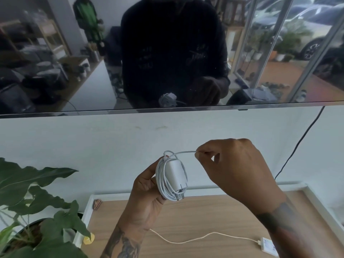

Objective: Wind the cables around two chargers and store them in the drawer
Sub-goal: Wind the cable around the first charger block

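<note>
Charger (175, 175) was up in the air at frame centre, above the desk (204, 216), held in the left hand (147, 198): fingers curled round its far side from 7 o'clock, prongs pointing down toward 5 o'clock. Cable (162, 181) was already looped many turns round the body, with one short tail arcing off the top toward 2 o'clock. Right hand (236, 174) came in from 4 o'clock, back of hand up, thumb and forefinger pinching the tail's end, other fingers tucked. So both grips were narrow and loaded: left on the brick, right on the cable tip. Judging by looks, the brick is light, rigid, smooth plastic, so best held across its flat faces, clear of the prongs; the cable is thin, soft and springy, likely to uncoil if tension drops, so hold it near the free end and keep it taut. Second charger (268, 246) lay flat on the desk at 5 o'clock, its cable (195, 239) trailing loose toward 7 o'clock, not yet wound. Plant (37, 202) sat at 8 o'clock. No drawer was visible.
</note>
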